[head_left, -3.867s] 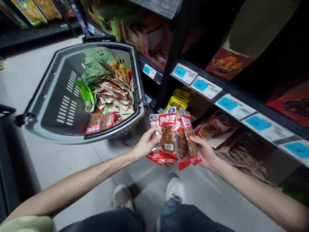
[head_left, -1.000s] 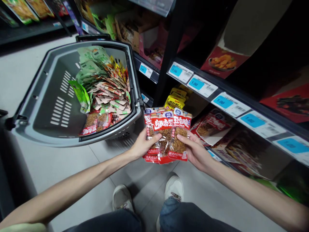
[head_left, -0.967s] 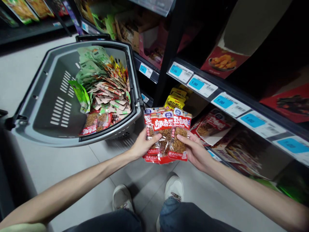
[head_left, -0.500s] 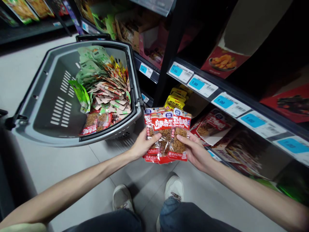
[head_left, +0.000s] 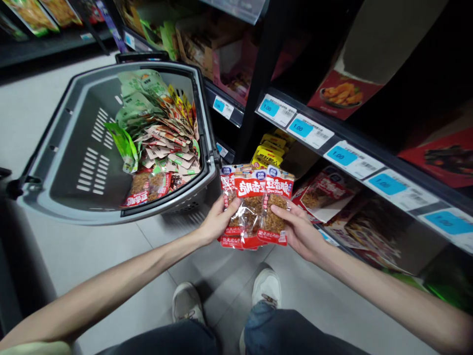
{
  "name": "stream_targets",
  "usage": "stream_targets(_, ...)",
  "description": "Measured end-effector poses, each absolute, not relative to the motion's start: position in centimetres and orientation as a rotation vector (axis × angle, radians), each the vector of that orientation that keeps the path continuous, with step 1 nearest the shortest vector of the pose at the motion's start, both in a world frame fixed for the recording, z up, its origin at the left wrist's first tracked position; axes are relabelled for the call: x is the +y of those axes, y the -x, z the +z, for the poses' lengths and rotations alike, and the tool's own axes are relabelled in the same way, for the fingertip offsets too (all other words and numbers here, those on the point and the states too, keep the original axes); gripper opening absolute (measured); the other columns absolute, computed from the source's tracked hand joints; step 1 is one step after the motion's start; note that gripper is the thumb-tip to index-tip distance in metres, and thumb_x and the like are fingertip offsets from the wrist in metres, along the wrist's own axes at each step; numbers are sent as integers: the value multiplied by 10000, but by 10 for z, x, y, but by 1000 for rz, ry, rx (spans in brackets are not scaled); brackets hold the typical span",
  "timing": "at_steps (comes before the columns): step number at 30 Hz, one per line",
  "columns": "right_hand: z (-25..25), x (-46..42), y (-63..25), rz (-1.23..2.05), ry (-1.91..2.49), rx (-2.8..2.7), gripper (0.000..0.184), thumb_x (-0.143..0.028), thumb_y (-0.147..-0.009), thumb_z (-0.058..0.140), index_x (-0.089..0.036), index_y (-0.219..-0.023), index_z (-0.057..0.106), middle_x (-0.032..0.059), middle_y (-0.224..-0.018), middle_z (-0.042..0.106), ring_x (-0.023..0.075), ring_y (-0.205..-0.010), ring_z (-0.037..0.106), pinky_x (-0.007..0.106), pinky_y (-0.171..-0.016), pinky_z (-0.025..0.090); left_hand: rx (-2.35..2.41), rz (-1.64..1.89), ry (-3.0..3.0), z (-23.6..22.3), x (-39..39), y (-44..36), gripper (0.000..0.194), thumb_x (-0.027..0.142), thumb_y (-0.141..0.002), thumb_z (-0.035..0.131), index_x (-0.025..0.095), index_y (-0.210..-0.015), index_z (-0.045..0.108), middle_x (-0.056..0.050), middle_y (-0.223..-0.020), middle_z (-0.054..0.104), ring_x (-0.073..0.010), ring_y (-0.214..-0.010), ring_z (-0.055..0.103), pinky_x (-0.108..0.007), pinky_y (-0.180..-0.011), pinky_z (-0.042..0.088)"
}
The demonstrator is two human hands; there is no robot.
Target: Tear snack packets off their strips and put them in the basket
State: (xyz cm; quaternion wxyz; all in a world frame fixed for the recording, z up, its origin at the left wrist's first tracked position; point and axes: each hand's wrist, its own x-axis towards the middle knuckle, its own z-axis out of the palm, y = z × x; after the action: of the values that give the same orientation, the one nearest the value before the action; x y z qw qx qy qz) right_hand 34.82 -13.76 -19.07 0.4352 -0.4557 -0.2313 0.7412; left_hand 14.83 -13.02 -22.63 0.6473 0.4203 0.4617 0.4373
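Several red snack packets (head_left: pixel 253 209) with clear windows over brown crispy pieces are fanned out and overlapping in front of me. My left hand (head_left: pixel 218 219) is closed on their left side, thumb on top. On the right side my right hand (head_left: pixel 295 227) pinches them, thumb across the front packet. The fingers beneath the packets are hidden. To the left stands a grey shopping basket (head_left: pixel 55 197) holding green pouches (head_left: pixel 138 93), beige and red packets (head_left: pixel 170 143), a bright green packet (head_left: pixel 123 148) and similar red snack packets (head_left: pixel 150 187).
Dark shelving with blue-and-white price tags (head_left: pixel 342 154) runs along the right. Below it sit yellow packets (head_left: pixel 268 153) and a box of red packets (head_left: pixel 327 195). My shoes (head_left: pixel 266 286) stand on the grey tiled floor (head_left: pixel 155 266). The basket's black handle (head_left: pixel 142 56) lies at its far rim.
My left thumb has slid slightly left on the packets, and the fanned packets have shifted a little against each other. The basket and shelves look the same.
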Motion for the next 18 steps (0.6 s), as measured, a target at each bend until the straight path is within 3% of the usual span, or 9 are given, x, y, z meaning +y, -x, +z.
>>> stream_targets(13, -193, -134, -354, 1798, 1182, -582, 383, -280, -752, 805, -218, -1091, 639, 56, -1155, 675, 242, -997, 668, 383, -885, 574, 1085, 1018, -1020, -230, -130, -146, 430, 448, -892, 580, 143, -1194, 569, -88, -1213, 642, -223, -1089, 602, -361, -988, 463)
stream_targets(18, -171, -124, -363, 1538, 1333, -718, 430, -268, -678, 861, -207, -1051, 655, 65, -1091, 699, 252, -934, 691, 384, -837, 596, 1078, 1033, -1033, -228, -129, -146, 423, 434, -897, 575, 143, -1204, 563, -83, -1226, 640, -222, -1107, 597, -351, -999, 459)
